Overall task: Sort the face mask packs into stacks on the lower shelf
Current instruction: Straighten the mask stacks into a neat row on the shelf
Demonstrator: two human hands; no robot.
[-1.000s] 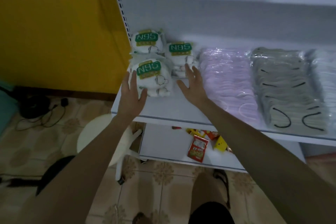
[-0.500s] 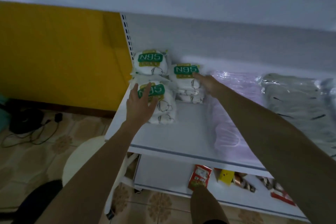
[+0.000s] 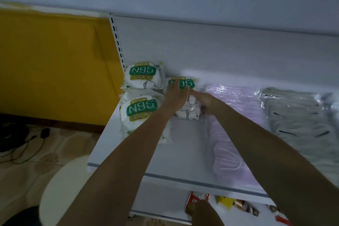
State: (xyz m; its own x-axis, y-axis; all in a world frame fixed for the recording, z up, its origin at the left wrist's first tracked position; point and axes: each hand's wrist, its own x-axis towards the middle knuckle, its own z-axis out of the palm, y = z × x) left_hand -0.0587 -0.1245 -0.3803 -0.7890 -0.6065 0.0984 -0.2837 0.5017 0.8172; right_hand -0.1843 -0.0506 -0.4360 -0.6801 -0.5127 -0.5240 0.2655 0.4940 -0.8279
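Left hand (image 3: 176, 94) flat atop N95 stack (image 3: 187, 112); right hand (image 3: 203, 99) beside it (grip unclear).

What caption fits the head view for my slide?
Left hand and right hand touch the rightmost N95 stack beside lilac mask packs.

Right-hand N95 stack (image 3: 187, 113): label half covered by the left grip (image 3: 175, 95) lying on top.
Right grip (image 3: 207, 100): blurred at the stack's side; fingers unreadable.
Grey mask packs (image 3: 297, 115): cut by right edge.
Bottom-shelf packets (image 3: 236, 204): too blurred to identify.

Glossy plastic mask packs (image 3: 229, 97), matt shelf (image 3: 183, 152)
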